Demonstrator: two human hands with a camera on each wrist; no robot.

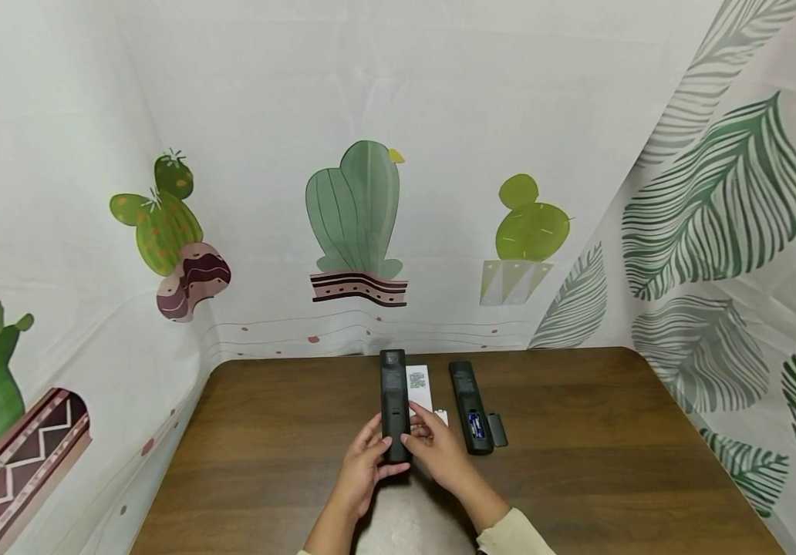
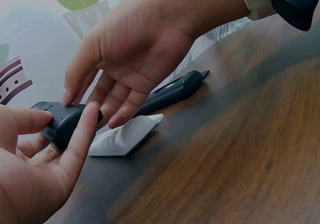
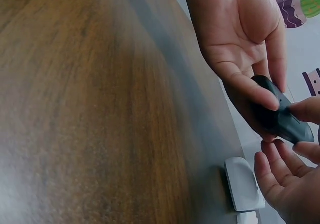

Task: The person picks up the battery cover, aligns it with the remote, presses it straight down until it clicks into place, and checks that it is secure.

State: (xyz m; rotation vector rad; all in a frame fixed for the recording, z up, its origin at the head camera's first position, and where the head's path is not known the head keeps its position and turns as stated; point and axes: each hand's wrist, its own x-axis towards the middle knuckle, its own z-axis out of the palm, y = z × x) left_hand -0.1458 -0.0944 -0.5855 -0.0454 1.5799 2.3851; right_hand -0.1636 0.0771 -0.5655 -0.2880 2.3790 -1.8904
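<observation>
A black remote control [image 1: 394,385] is held up off the table, its back with a label and a battery cover facing up. My left hand [image 1: 359,469] grips its lower end, thumb on the back and fingers at the side and under the end. My right hand [image 1: 448,456] pinches the same end from the right, thumb on the back, index finger along the edge. In the left wrist view the end of the remote [image 2: 62,121] shows between the hands; in the right wrist view the remote [image 3: 280,111] shows between the fingertips.
A second black remote [image 1: 466,389] lies right of the hands, battery compartment uncovered, blue batteries [image 1: 476,425] inside. Its dark cover [image 1: 497,429] lies beside it. Behind the held remote is a white object [image 1: 420,389] with a printed code, and a small white piece [image 1: 442,417] near it.
</observation>
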